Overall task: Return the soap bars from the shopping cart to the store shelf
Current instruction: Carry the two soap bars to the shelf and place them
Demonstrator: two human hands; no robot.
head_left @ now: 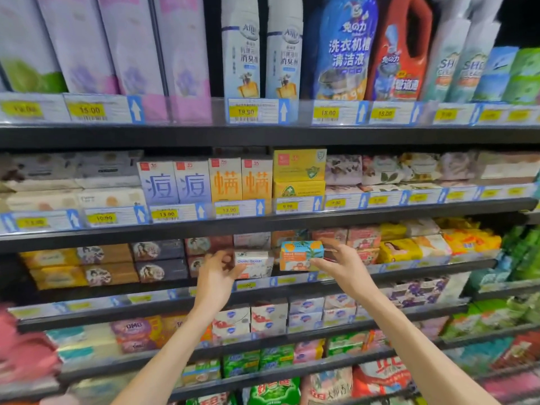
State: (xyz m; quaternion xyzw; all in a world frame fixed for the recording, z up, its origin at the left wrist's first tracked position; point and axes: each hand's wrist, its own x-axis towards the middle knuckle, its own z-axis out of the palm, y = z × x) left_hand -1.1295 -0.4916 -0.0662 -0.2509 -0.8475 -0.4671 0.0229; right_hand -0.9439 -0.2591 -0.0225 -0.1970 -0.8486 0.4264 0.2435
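Observation:
Both arms reach up to the third shelf (117, 296) of a store rack. My left hand (217, 271) grips a white soap bar box (253, 263) with blue lettering by its left end. My right hand (339, 266) grips an orange and light-blue soap bar box (301, 255) by its right end. The two boxes sit side by side at the shelf's front edge, among other stacked soap boxes. The shopping cart is out of view.
Price tag rails (248, 112) run along each shelf edge. Tall detergent bottles (342, 48) and pouches stand on the top shelf. Boxed soaps (193, 182) fill the second shelf. More soap packs (268, 317) fill the lower shelves.

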